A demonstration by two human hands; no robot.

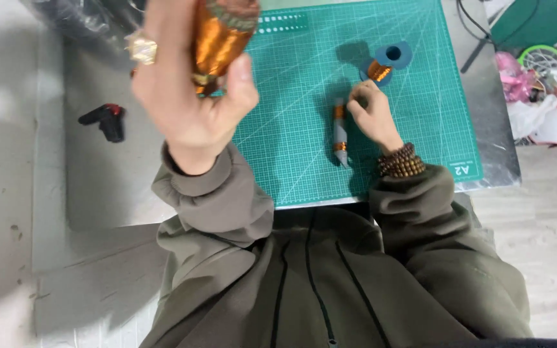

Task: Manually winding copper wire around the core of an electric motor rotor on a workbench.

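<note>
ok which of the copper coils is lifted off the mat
The big coil gripped in the left hand, raised toward the camera. The spool and the grey wound piece by the right hand both lie on the green mat.

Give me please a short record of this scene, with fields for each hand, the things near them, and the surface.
left hand: left hand raised close to the camera, gripping a copper wire coil
right hand: right hand low on the mat, fingertips at the top of a grey wound piece
near right hand: blue spool of copper wire, lying just beyond the fingers
surface: green cutting mat on a grey table
off the mat: black and red tool to the left
wrist: brown bead bracelet on the right wrist
</note>
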